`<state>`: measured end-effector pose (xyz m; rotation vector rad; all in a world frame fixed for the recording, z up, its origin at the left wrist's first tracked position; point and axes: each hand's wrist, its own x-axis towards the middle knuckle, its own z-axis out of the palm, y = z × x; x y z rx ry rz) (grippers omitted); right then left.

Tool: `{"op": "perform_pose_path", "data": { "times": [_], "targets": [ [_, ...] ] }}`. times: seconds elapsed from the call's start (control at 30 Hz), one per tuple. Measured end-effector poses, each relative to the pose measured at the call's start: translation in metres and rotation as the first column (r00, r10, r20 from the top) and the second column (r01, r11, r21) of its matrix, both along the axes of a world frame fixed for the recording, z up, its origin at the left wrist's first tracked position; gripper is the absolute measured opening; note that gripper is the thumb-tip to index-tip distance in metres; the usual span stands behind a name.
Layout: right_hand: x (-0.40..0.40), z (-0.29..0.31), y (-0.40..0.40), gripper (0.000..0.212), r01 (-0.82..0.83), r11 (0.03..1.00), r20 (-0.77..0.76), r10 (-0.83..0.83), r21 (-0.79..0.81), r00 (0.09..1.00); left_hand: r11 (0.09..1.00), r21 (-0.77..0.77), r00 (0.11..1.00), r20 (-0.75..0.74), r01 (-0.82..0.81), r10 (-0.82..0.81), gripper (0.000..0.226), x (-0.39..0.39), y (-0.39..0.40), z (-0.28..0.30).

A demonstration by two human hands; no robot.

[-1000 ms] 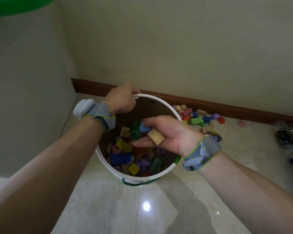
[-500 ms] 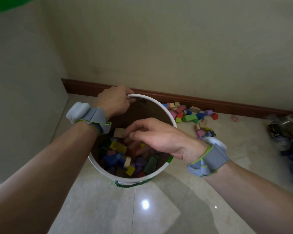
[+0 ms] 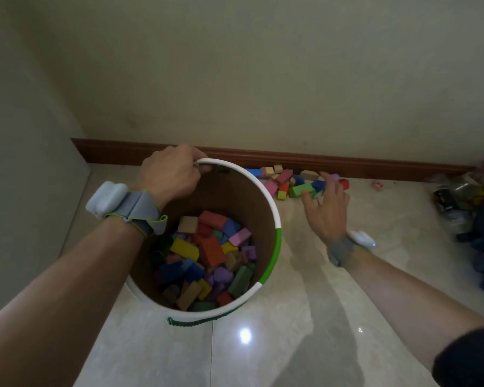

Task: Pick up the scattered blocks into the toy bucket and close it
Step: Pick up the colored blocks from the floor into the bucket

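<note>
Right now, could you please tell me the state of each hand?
Left hand: closed on the bucket rim.
Right hand: open, empty, over the scattered blocks.

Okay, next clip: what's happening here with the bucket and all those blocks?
A person is clearing toy blocks off the floor into a toy bucket. The left hand grips the bucket's far rim, steadying it. The right hand, fingers spread and holding nothing, reaches toward the pile of scattered blocks by the baseboard. The bucket already holds many coloured blocks and stands open; no lid is visible. A small pink piece lies apart, farther right.
</note>
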<state>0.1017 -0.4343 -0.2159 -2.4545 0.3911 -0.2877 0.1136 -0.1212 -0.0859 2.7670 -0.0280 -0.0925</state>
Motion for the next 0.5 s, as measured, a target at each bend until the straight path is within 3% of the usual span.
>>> {"op": "perform_pose_path", "data": {
  "times": [0.07, 0.13, 0.23, 0.5],
  "targets": [
    [-0.022, -0.043, -0.035, 0.075, 0.019, 0.979, -0.106, -0.041, -0.205, 0.993, 1.000, 0.006, 1.000, 0.001, 0.008, -0.008, 0.024, 0.002, -0.002, -0.001],
    [-0.042, -0.075, -0.063, 0.084, 0.011, 0.950, -0.179, -0.071, -0.313, 0.981, 1.000, 0.012, 1.000, 0.000, 0.021, -0.021, 0.024, 0.006, -0.005, -0.003],
    [-0.047, -0.102, -0.087, 0.093, -0.039, 0.951, -0.237, -0.037, -0.306, 0.971, 0.999, 0.019, 0.999, 0.011, 0.033, -0.033, 0.025, 0.010, -0.013, -0.005],
    [-0.004, -0.124, -0.086, 0.099, -0.100, 0.951, -0.205, 0.040, -0.293, 0.978, 0.997, 0.025, 0.997, 0.040, 0.071, -0.072, 0.026, 0.026, -0.035, -0.007]
  ]
}}
